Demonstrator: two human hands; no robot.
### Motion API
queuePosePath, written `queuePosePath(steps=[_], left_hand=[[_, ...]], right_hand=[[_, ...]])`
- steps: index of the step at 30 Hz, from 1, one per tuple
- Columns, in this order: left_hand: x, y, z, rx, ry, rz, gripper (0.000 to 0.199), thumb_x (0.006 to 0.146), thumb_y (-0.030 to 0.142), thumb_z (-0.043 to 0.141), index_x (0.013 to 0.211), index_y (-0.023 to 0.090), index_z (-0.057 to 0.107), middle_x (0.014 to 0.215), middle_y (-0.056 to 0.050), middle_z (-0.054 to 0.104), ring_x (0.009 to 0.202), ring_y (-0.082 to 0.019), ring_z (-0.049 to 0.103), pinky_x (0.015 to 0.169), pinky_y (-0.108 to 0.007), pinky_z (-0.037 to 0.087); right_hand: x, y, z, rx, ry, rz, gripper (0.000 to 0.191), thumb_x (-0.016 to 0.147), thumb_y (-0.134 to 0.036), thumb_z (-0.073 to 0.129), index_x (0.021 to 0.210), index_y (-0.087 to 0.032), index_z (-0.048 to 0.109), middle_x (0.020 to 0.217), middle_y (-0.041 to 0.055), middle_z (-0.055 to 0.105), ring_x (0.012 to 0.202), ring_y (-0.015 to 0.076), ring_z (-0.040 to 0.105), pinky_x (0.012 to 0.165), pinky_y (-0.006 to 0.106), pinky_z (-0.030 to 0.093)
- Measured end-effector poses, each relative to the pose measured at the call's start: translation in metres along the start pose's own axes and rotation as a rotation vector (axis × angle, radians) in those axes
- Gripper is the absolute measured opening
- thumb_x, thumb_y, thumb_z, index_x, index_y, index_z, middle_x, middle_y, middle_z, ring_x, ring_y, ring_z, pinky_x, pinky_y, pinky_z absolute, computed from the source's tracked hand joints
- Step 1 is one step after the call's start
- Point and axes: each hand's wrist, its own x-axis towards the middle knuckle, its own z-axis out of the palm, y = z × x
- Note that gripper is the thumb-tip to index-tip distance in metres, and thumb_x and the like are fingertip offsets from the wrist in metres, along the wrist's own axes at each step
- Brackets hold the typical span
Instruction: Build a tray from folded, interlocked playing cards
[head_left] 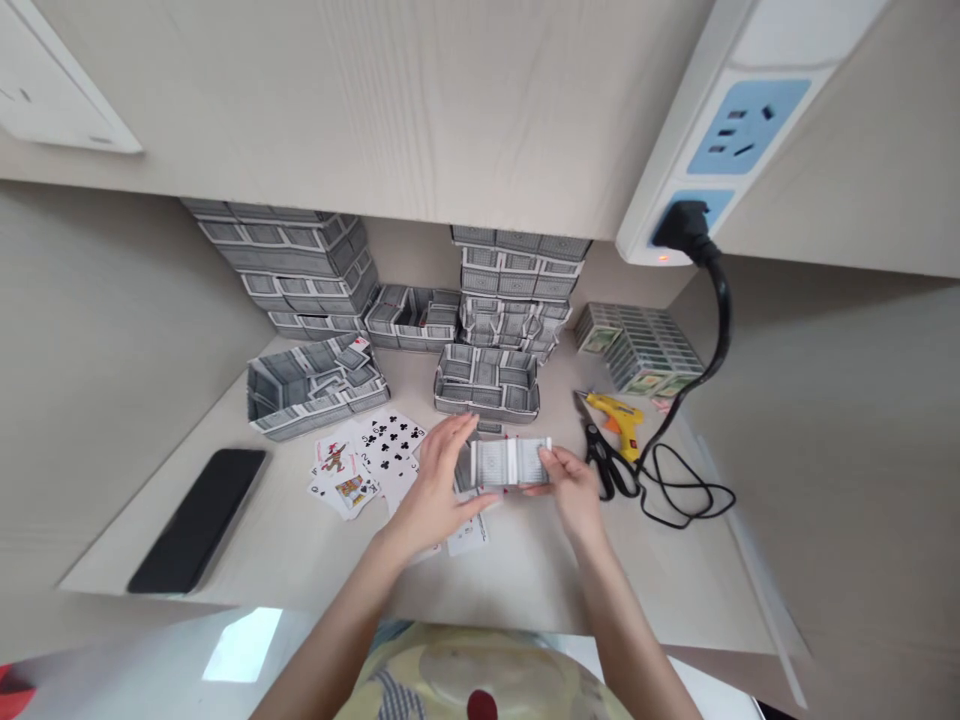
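My right hand [574, 488] pinches the right end of a folded playing-card piece [510, 462], grey-patterned back facing up, with a white-edged seam across its middle. At the piece's left end, my left hand [439, 485] is open, thumb and fingers apart; whether it touches the piece is hard to tell. Loose playing cards [390, 440] lie face up to the left of and partly beneath my left hand. Just beyond both hands stands a small open box made of folded cards [486, 405]. Another card box [319, 385], holding folded card pieces, sits farther left.
Stacked card boxes [300, 260] rise at the back left, and another stack [521, 270] stands mid-back. Scissors [607, 465], a yellow glue gun [619, 418] and its black cord [690, 485] lie right. A phone [199, 520] rests left. A power strip [720, 150] hangs overhead.
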Motion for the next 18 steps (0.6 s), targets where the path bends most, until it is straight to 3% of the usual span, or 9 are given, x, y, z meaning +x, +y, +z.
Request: queuePosePath(steps=[5,9,13,18], left_hand=[[-0.002,-0.028,0.011,0.126,-0.104,-0.064,0.068,0.065,0.026,0.068,0.126,0.024,0.035,0.121,-0.008,0.047,0.116,-0.026,0.039,0.098,-0.047,0.029],[-0.003,-0.032,0.02,0.197,-0.117,-0.07,0.058,0.069,0.023,0.064,0.122,0.022,0.04,0.118,-0.008,0.051,0.111,-0.025,0.043,0.095,-0.045,0.032],[0.0,-0.039,0.015,0.298,0.028,-0.114,0.049,0.076,0.023,0.055,0.123,0.021,0.04,0.119,-0.009,0.05,0.112,-0.026,0.042,0.095,-0.044,0.033],[0.0,-0.08,-0.002,0.416,0.207,-0.281,0.049,0.077,0.036,0.052,0.121,0.014,0.042,0.123,-0.017,0.047,0.118,-0.031,0.039,0.096,-0.048,0.032]], right_hand=[[0.006,0.005,-0.03,0.039,0.192,0.003,0.042,0.059,-0.052,0.067,0.076,-0.014,0.061,0.056,0.0,0.061,0.039,0.0139,0.056,0.035,0.024,0.042],[0.002,0.008,-0.037,0.073,0.235,0.008,0.043,0.058,-0.052,0.067,0.077,-0.014,0.06,0.057,-0.0008,0.059,0.036,0.0103,0.052,0.035,0.022,0.04],[-0.002,0.012,-0.039,0.039,0.203,0.021,0.043,0.061,-0.053,0.065,0.079,-0.014,0.061,0.061,0.0006,0.061,0.038,0.0101,0.051,0.037,0.023,0.042],[-0.001,0.019,-0.039,0.027,0.164,0.045,0.041,0.06,-0.053,0.066,0.075,-0.015,0.062,0.059,0.0014,0.061,0.038,0.0119,0.051,0.037,0.025,0.04]])
